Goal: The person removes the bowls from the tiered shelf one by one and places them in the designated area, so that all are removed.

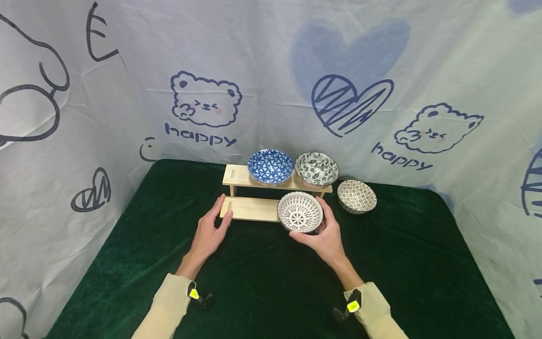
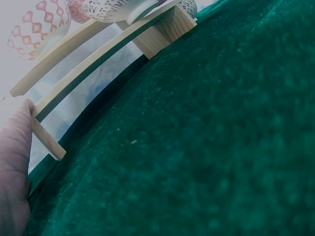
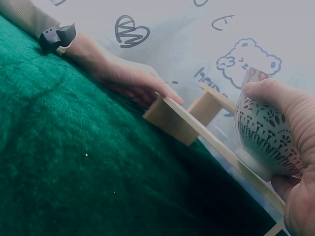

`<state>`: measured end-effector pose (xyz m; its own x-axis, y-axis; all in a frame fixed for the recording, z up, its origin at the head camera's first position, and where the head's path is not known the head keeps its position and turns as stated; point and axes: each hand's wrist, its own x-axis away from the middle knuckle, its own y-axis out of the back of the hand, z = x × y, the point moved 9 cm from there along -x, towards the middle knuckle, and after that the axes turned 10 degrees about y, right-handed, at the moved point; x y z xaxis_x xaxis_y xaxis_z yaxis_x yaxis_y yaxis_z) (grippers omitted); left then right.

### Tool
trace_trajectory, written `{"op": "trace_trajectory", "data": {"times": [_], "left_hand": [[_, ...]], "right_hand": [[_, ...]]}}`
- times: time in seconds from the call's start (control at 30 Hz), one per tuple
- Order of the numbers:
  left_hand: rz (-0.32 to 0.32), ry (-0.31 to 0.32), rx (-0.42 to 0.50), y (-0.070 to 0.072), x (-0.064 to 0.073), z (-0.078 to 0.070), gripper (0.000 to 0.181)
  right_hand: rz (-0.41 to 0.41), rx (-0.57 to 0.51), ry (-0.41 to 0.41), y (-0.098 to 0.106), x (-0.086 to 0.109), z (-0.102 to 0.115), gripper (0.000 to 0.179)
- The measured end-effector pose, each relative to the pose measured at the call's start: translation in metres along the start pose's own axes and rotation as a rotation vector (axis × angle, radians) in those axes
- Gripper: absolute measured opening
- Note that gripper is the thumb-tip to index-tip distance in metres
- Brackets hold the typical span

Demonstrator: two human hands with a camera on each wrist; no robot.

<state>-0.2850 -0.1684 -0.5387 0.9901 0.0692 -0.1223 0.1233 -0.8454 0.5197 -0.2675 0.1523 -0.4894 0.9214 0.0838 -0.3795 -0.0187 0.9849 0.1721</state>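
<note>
The right hand [image 1: 328,239] grips the white bowl [image 1: 299,212], dark dashes raying across its inside, at the lower right of the rack [image 1: 252,209]; the left hand [image 1: 209,231], fingers extended, touches the rack's left end.

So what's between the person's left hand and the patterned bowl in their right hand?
Only a bare stretch of the wooden lower shelf lies between the left hand and the patterned bowl, as the head view shows.
</note>
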Motion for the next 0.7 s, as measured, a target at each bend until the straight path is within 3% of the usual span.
{"op": "trace_trajectory", "data": {"times": [0.7], "left_hand": [[0.01, 0.006, -0.002, -0.001, 0.0, 0.0, 0.066]], "right_hand": [[-0.05, 0.009, 0.032, 0.022, 0.007, -0.001, 0.11]]}}
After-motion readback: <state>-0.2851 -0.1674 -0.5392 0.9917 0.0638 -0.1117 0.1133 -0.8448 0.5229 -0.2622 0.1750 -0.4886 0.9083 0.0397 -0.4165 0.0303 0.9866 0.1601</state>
